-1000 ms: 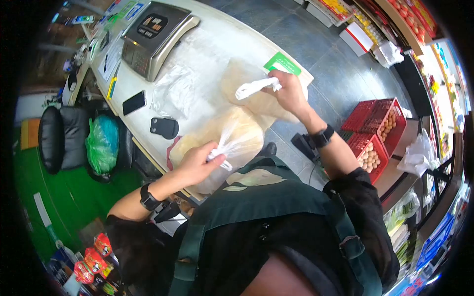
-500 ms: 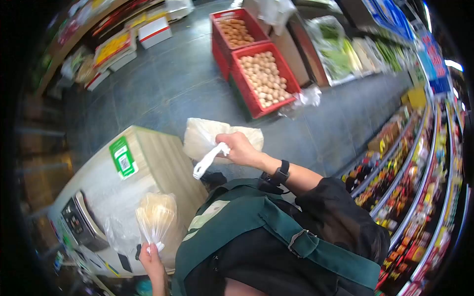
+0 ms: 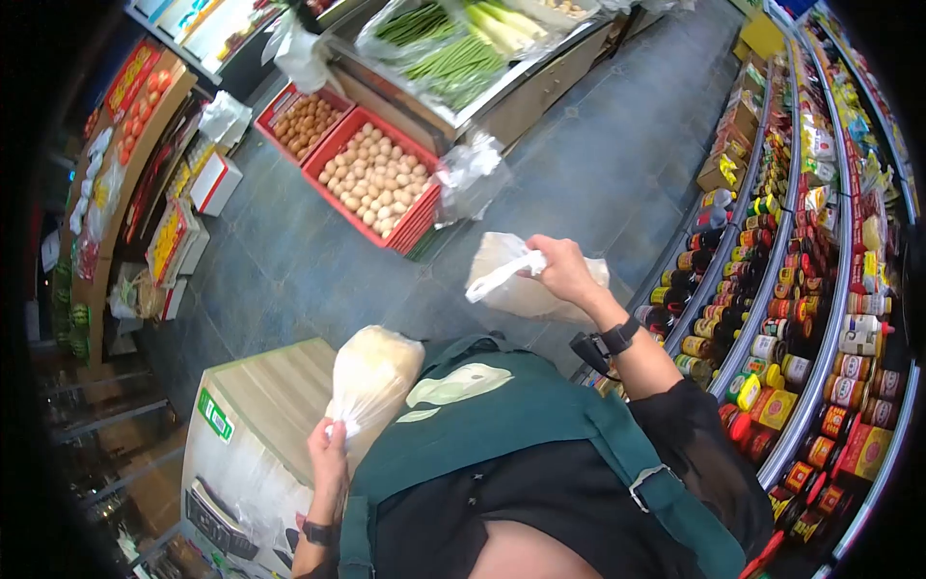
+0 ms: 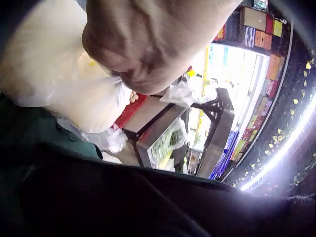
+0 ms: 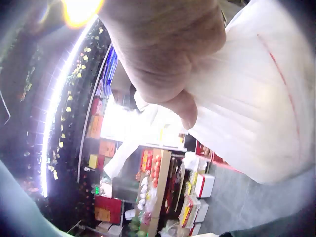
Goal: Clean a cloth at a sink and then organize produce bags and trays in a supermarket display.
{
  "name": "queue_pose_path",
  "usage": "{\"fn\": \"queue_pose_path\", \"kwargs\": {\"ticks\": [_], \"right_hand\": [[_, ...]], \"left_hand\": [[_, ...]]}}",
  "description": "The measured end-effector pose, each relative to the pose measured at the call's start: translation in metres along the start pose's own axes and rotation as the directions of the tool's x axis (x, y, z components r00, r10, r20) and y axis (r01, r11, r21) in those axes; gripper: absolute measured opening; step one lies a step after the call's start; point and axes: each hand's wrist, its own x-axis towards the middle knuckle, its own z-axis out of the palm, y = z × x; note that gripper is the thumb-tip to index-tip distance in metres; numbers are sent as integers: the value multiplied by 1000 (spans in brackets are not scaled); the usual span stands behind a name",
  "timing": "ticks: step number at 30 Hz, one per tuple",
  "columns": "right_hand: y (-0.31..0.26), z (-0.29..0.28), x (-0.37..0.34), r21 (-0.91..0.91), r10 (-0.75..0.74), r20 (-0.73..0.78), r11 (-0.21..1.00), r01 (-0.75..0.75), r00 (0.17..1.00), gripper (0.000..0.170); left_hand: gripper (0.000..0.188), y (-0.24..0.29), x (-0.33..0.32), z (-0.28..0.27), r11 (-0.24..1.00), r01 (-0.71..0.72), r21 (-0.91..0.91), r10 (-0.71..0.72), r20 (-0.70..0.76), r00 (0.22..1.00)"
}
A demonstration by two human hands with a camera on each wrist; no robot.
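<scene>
My left hand grips the gathered neck of a clear plastic bag with pale yellowish contents, beside the apron and the counter's corner. Out over the floor, my right hand holds another pale, filled bag by its twisted white handles. In the left wrist view the left hand is curled at the neck of its bag. The right wrist view has the right hand closed round the top of a whitish bag marked with a thin red line.
Red crates of eggs stand on the floor ahead, below a stand of green vegetables. Shelves of jars run along the right. At lower left is the counter; boxes lie at the left.
The view has swung from the counter towards the egg crates and shelves. Both bags have come away from over the counter top, each still held by its hand.
</scene>
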Motion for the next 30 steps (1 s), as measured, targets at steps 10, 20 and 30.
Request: {"fn": "queue_pose_path", "kwargs": {"ticks": [10, 20, 30], "right_hand": [[174, -143, 107, -226, 42, -33, 973, -49, 999, 26], [307, -222, 289, -117, 159, 198, 984, -138, 967, 51], [410, -215, 469, -272, -2, 605, 940, 208, 796, 79]], "left_hand": [[13, 92, 116, 198, 997, -70, -31, 74, 187, 980], [22, 93, 248, 365, 974, 13, 226, -55, 180, 982], [21, 155, 231, 499, 994, 77, -73, -85, -111, 990]]}}
